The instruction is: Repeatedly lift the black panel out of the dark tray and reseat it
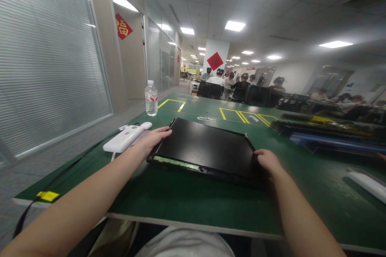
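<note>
A black LCD screen panel (208,144) lies in front of me, low over the green table; whether its far edge touches the top I cannot tell. Along its near edge runs a strip of green circuit board (176,163). My left hand (157,136) grips the panel's left edge, fingers together over the frame and thumb out of sight. At the right edge, my right hand (269,161) is closed on the frame with its thumb on top and the other fingers hidden underneath.
A water bottle (151,99) and a white handset-like device (125,138) stand on the left of the green table (187,207). A pile of dark panels (328,126) lies at the right, near a white object (366,184). Yellow tape marks the far side. People sit beyond.
</note>
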`<action>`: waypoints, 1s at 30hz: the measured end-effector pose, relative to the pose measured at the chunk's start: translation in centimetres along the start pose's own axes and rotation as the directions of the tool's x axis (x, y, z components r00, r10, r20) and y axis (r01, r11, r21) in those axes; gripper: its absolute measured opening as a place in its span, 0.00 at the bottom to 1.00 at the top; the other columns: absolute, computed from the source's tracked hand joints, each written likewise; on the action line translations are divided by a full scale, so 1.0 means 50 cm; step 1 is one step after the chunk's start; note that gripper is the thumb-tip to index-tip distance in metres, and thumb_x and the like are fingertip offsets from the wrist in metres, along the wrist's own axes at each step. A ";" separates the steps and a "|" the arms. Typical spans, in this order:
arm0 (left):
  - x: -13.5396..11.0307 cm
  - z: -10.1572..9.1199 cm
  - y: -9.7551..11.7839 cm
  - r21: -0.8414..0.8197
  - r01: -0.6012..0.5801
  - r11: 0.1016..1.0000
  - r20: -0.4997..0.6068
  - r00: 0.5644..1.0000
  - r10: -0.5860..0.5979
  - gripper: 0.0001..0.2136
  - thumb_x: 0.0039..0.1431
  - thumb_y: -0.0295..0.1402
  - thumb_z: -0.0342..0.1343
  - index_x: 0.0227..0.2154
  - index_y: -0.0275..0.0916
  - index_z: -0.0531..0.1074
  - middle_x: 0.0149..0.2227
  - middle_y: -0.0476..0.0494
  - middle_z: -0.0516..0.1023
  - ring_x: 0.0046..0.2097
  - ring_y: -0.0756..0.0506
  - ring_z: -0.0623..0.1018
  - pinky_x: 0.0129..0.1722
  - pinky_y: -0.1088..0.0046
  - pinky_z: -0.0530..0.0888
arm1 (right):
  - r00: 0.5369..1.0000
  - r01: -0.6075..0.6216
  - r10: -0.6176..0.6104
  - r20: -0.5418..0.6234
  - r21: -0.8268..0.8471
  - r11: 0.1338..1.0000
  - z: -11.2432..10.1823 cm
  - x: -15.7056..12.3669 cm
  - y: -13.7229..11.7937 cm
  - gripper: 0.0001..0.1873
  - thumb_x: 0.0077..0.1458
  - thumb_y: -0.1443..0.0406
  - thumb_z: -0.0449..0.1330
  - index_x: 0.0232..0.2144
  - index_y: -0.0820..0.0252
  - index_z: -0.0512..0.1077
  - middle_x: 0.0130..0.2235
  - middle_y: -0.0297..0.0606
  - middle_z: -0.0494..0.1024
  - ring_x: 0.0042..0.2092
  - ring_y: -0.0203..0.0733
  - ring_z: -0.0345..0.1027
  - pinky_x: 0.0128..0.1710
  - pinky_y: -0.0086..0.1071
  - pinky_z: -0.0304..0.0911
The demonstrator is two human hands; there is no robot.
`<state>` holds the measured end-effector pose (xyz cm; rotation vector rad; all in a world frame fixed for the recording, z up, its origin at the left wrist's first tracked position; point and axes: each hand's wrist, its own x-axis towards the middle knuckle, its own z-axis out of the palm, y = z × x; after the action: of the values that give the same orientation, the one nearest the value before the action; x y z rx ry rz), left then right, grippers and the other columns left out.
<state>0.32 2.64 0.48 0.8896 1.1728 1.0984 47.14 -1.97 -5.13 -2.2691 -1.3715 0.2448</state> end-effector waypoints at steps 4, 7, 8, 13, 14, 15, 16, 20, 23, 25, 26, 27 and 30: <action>-0.008 -0.003 0.001 0.023 0.051 0.998 0.111 0.992 -0.053 0.34 0.47 0.22 0.66 0.59 0.38 0.66 0.32 0.42 0.84 0.28 0.41 0.83 0.28 0.66 0.80 | 1.000 -0.002 0.002 0.010 -0.012 1.000 -0.003 -0.005 -0.004 0.22 0.46 0.72 0.55 0.42 0.57 0.81 0.47 0.42 0.81 0.49 0.50 0.75 0.46 0.33 0.67; -0.014 -0.004 0.003 0.070 0.078 0.994 0.171 0.981 -0.089 0.28 0.46 0.21 0.64 0.54 0.37 0.71 0.30 0.42 0.84 0.27 0.41 0.82 0.27 0.65 0.80 | 1.000 0.002 -0.002 0.017 -0.025 1.000 -0.003 -0.007 -0.006 0.22 0.47 0.72 0.55 0.43 0.57 0.80 0.47 0.42 0.81 0.50 0.50 0.74 0.47 0.34 0.67; -0.017 -0.003 0.003 0.094 0.084 0.992 0.177 0.979 -0.100 0.27 0.45 0.21 0.64 0.52 0.37 0.72 0.30 0.42 0.84 0.27 0.41 0.83 0.28 0.65 0.81 | 1.000 0.009 -0.009 0.014 -0.032 0.999 -0.003 -0.007 -0.006 0.22 0.47 0.72 0.55 0.43 0.57 0.81 0.47 0.42 0.81 0.50 0.49 0.74 0.47 0.33 0.67; -0.025 0.001 0.001 0.220 0.070 0.973 0.083 0.992 -0.090 0.25 0.42 0.26 0.68 0.47 0.40 0.73 0.29 0.45 0.83 0.27 0.40 0.82 0.28 0.64 0.80 | 0.999 0.035 -0.034 0.012 -0.052 0.998 -0.001 -0.006 -0.006 0.20 0.47 0.71 0.56 0.42 0.56 0.81 0.46 0.41 0.82 0.49 0.48 0.75 0.47 0.32 0.67; -0.026 0.002 0.001 0.238 0.064 0.969 0.070 0.994 -0.083 0.26 0.42 0.26 0.68 0.47 0.40 0.73 0.29 0.46 0.83 0.27 0.40 0.82 0.28 0.64 0.80 | 0.999 0.034 -0.033 0.009 -0.051 0.998 0.000 -0.007 -0.006 0.20 0.47 0.71 0.56 0.41 0.56 0.81 0.45 0.40 0.82 0.48 0.48 0.75 0.47 0.32 0.67; -0.025 0.002 0.000 0.252 0.058 0.966 0.066 0.995 -0.078 0.26 0.41 0.26 0.68 0.47 0.40 0.73 0.28 0.46 0.83 0.28 0.40 0.82 0.28 0.64 0.80 | 0.999 0.032 -0.032 0.007 -0.048 0.998 0.000 -0.007 -0.007 0.19 0.47 0.70 0.57 0.41 0.56 0.81 0.45 0.40 0.82 0.48 0.48 0.75 0.47 0.32 0.67; -0.025 0.001 -0.001 0.263 0.051 0.963 0.066 0.995 -0.071 0.26 0.41 0.26 0.68 0.47 0.40 0.73 0.28 0.46 0.83 0.28 0.39 0.82 0.28 0.64 0.80 | 0.999 0.032 -0.031 0.006 -0.044 0.999 0.000 -0.008 -0.008 0.19 0.47 0.70 0.57 0.41 0.56 0.81 0.45 0.40 0.82 0.48 0.48 0.75 0.47 0.32 0.67; -0.020 -0.003 -0.002 0.295 0.028 0.955 0.056 0.997 -0.046 0.27 0.41 0.25 0.66 0.49 0.38 0.72 0.27 0.46 0.83 0.27 0.39 0.82 0.28 0.65 0.79 | 0.999 0.032 -0.031 0.010 -0.039 0.999 -0.001 -0.012 -0.012 0.21 0.46 0.72 0.56 0.41 0.57 0.81 0.46 0.43 0.82 0.49 0.49 0.75 0.47 0.33 0.67; -0.019 -0.005 -0.005 0.304 0.009 0.953 0.061 0.998 -0.029 0.25 0.41 0.24 0.65 0.47 0.37 0.72 0.27 0.47 0.83 0.28 0.40 0.82 0.29 0.65 0.79 | 1.000 0.026 -0.026 0.010 -0.046 0.999 -0.002 -0.015 -0.014 0.23 0.46 0.73 0.55 0.43 0.57 0.81 0.47 0.42 0.81 0.49 0.47 0.75 0.48 0.32 0.67; -0.020 -0.005 -0.005 0.288 -0.014 0.957 0.088 0.996 -0.012 0.22 0.41 0.23 0.65 0.44 0.38 0.74 0.28 0.47 0.83 0.29 0.40 0.82 0.30 0.66 0.80 | 0.999 0.030 -0.029 0.016 -0.047 0.998 -0.002 -0.016 -0.015 0.24 0.47 0.74 0.54 0.44 0.58 0.80 0.48 0.42 0.81 0.50 0.47 0.74 0.49 0.32 0.67; -0.021 -0.004 -0.005 0.279 -0.021 0.960 0.096 0.995 -0.006 0.21 0.41 0.23 0.64 0.42 0.38 0.74 0.28 0.47 0.83 0.29 0.41 0.82 0.31 0.66 0.80 | 0.999 0.033 -0.033 0.020 -0.045 0.998 -0.002 -0.017 -0.015 0.24 0.47 0.74 0.54 0.44 0.58 0.80 0.48 0.43 0.81 0.51 0.47 0.74 0.49 0.32 0.66; -0.022 -0.003 -0.005 0.273 -0.023 0.962 0.097 0.995 -0.003 0.19 0.42 0.23 0.64 0.41 0.38 0.74 0.28 0.48 0.83 0.29 0.41 0.82 0.30 0.66 0.80 | 0.999 0.037 -0.036 0.023 -0.040 0.999 -0.002 -0.018 -0.015 0.24 0.47 0.74 0.53 0.44 0.59 0.80 0.48 0.43 0.81 0.51 0.47 0.74 0.49 0.32 0.66; -0.027 0.001 -0.002 0.257 -0.015 0.966 0.072 0.997 -0.003 0.17 0.43 0.22 0.63 0.39 0.38 0.74 0.28 0.47 0.83 0.29 0.42 0.82 0.30 0.67 0.80 | 0.999 0.043 -0.042 0.015 -0.023 0.999 0.000 -0.018 -0.016 0.24 0.47 0.74 0.54 0.44 0.59 0.80 0.48 0.43 0.81 0.50 0.48 0.74 0.49 0.33 0.66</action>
<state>0.34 1.32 0.74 1.1248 1.2717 0.9227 46.08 -2.45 -4.83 -2.2586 -1.4355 0.2320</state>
